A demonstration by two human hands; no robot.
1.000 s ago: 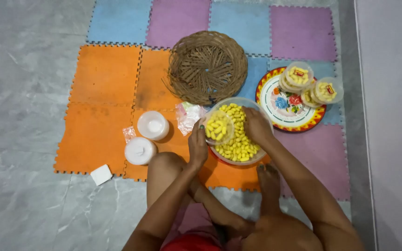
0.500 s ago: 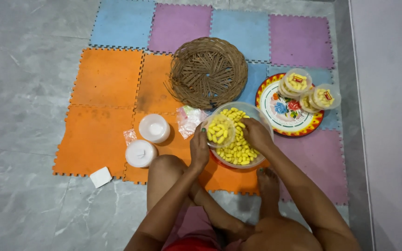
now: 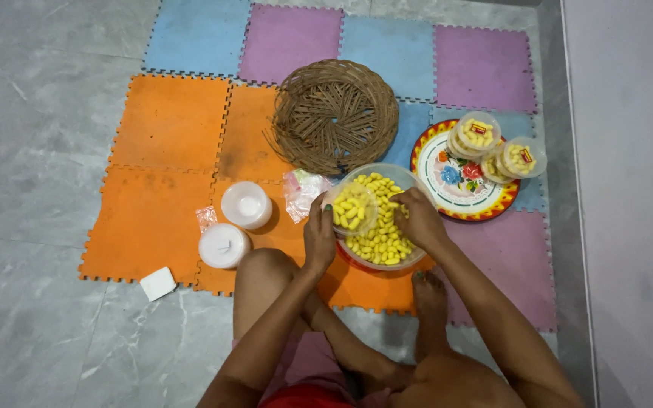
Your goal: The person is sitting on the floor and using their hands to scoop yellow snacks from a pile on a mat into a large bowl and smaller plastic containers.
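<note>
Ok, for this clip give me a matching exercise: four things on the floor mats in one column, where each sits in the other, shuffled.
Things:
1. small clear tub of yellow snacks
2. woven basket
3. sealed snack tubs
4. white lids

Places:
A. on the floral plate
B. on the orange mat, by the left knee
C. in the left hand, over the large bowl
D. behind the large bowl

Pairs: 1-C, 2-D, 3-A, 4-B

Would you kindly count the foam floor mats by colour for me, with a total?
Orange mats: 5
Purple mats: 3
Blue mats: 4, counting the two partly hidden under the woven basket and the flowered plate
Total: 12, though the person's legs may hide more.
</note>
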